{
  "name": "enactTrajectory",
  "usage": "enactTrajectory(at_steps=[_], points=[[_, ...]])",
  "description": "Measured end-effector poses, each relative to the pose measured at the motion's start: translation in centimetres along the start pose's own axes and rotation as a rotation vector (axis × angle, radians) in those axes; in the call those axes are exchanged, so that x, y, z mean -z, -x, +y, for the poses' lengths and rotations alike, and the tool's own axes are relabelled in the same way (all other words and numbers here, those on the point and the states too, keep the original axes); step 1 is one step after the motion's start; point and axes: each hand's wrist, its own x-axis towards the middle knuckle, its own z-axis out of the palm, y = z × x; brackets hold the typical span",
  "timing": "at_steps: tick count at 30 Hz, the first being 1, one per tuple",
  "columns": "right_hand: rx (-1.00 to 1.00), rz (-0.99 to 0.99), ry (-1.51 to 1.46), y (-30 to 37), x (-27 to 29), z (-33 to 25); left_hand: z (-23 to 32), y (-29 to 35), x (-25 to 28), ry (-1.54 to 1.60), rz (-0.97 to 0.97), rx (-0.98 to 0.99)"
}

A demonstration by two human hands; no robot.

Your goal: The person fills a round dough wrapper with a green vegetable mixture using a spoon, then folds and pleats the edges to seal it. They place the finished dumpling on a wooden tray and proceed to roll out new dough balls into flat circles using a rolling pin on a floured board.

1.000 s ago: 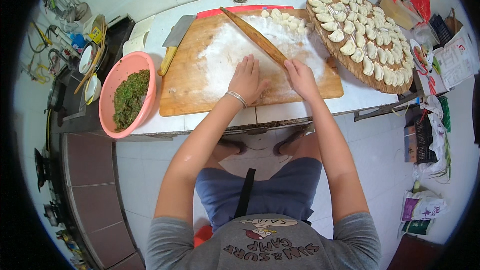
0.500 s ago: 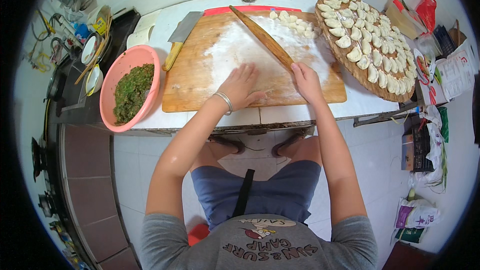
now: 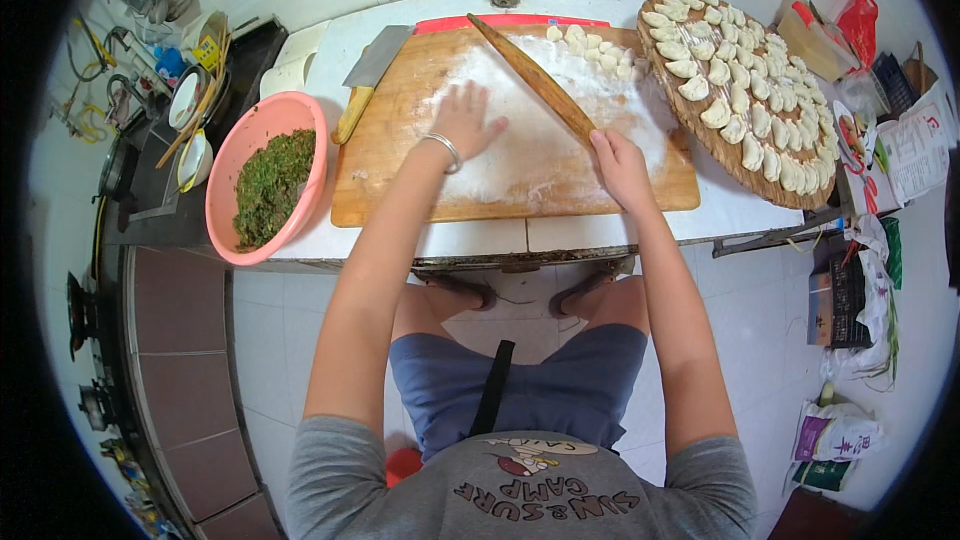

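two hands on the floured wooden board (image 3: 400,170): left hand (image 3: 466,122) flat, fingers spread wide on the flour; right hand (image 3: 620,165) fingers curled at the near end of the rolling pin (image 3: 535,80), grip likely but can't tell how firm. pin lies diagonally, running away from the right fingers. risk: a loose hold lets the pin skid into the dough pieces (image 3: 595,48) just beyond it, or toward the dumpling tray (image 3: 800,195).
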Motion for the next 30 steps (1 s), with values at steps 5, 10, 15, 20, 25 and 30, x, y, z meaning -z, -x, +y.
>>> enactTrajectory(at_steps=[5,10,15,20,25,30], points=[[0.038,0.009,0.018,0.2,0.2,-0.3,3.8,2.8,-0.3,0.071,-0.054,-0.482],[0.038,0.000,-0.011,0.2,0.2,-0.4,3.4,4.9,0.1,0.184,0.125,-0.438],[0.015,0.008,-0.047,0.0,-0.1,0.4,4.3,6.7,0.3,0.104,-0.026,-0.493],[0.009,-0.005,0.016,-0.1,0.1,0.2,4.7,7.1,0.2,0.118,0.103,-0.472],[0.021,-0.019,0.033,-0.2,0.2,0.0,3.8,6.3,0.5,0.499,0.070,-0.410],[0.229,-0.096,0.282,0.2,2.4,-2.0,1.6,9.0,2.4,0.308,0.577,-0.255]])
